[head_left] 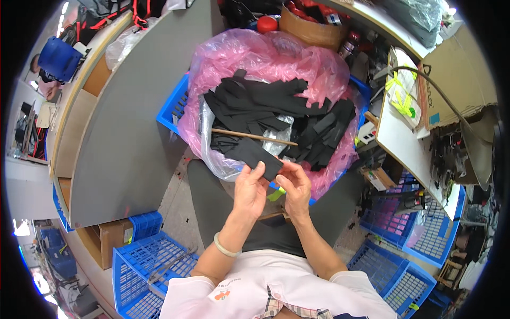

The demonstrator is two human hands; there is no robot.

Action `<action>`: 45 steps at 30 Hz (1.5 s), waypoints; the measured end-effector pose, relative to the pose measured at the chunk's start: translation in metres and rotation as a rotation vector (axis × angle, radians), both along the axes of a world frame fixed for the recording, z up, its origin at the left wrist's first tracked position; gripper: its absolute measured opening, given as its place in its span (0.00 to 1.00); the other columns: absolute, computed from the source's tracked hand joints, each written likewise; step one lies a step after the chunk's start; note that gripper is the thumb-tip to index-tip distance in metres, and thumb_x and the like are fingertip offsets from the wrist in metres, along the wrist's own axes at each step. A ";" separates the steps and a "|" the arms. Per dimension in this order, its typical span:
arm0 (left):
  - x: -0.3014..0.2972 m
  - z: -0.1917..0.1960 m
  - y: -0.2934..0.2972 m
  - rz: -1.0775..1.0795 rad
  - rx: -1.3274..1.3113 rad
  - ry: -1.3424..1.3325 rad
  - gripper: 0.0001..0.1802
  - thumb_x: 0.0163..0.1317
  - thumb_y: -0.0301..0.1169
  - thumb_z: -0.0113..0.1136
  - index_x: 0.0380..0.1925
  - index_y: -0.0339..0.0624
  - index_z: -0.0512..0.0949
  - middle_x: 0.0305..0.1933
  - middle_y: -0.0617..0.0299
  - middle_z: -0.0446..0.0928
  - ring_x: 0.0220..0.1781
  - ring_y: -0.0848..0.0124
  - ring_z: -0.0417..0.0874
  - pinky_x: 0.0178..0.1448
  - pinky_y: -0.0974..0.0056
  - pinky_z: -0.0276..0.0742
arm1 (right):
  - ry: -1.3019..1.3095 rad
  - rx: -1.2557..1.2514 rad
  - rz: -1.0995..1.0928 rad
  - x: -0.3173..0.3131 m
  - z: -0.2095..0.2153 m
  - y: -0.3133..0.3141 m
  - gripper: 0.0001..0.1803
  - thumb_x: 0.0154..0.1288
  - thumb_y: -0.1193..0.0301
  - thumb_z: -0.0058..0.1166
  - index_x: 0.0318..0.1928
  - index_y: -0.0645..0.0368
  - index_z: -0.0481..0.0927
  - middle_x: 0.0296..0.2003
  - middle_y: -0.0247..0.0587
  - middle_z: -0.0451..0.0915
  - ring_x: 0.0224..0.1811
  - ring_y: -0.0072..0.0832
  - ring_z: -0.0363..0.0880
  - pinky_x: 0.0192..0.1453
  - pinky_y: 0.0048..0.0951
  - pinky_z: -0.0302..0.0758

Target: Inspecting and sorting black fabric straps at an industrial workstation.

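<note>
A flat black fabric strip runs from the pile toward me, its near end between my two hands. My left hand grips it with the thumb on top and the fingers underneath. At the strip's right edge, my right hand pinches the end, with the fingers curled and partly hidden. Beyond my hands lies a heap of similar black strips inside a pink plastic liner. A blue crate holds the liner. Across the heap lies a thin wooden stick.
A grey panel rises on the left. Blue baskets stand at the lower left and lower right. On the right is a white-topped table with a cable above it. A round cardboard container sits behind the crate.
</note>
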State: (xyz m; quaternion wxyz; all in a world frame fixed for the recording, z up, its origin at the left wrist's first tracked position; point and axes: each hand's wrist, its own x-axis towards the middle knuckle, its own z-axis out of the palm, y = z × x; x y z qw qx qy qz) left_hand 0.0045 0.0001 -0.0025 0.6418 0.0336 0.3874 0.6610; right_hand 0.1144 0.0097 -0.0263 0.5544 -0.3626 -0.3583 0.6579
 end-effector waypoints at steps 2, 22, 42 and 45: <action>-0.010 0.004 -0.005 0.013 -0.028 -0.061 0.09 0.63 0.26 0.53 0.43 0.38 0.72 0.45 0.56 0.77 0.47 0.69 0.78 0.55 0.64 0.74 | 0.022 -0.056 -0.003 -0.011 0.000 -0.002 0.18 0.57 0.79 0.56 0.49 0.63 0.75 0.45 0.39 0.79 0.42 0.21 0.76 0.48 0.23 0.73; -0.007 -0.008 -0.006 -0.252 -0.114 -0.197 0.09 0.56 0.34 0.63 0.31 0.44 0.75 0.32 0.61 0.77 0.33 0.70 0.78 0.39 0.65 0.72 | -0.641 0.501 -0.192 0.023 0.033 0.016 0.17 0.50 0.88 0.45 0.42 0.66 0.78 0.34 0.36 0.75 0.35 0.22 0.74 0.37 0.19 0.70; 0.024 0.002 -0.007 -0.309 0.284 1.223 0.16 0.50 0.17 0.59 0.41 0.31 0.76 0.48 0.55 0.71 0.53 0.66 0.74 0.50 0.67 0.78 | -1.029 0.539 -0.241 0.035 0.023 0.003 0.06 0.51 0.79 0.52 0.32 0.63 0.78 0.28 0.45 0.75 0.27 0.42 0.78 0.28 0.37 0.74; 0.020 -0.016 -0.011 -0.221 0.170 1.288 0.09 0.52 0.19 0.56 0.35 0.31 0.78 0.39 0.55 0.76 0.50 0.64 0.76 0.43 0.67 0.78 | -1.071 0.523 -0.188 0.030 0.017 -0.004 0.04 0.51 0.77 0.53 0.30 0.63 0.77 0.27 0.45 0.74 0.27 0.44 0.77 0.29 0.39 0.74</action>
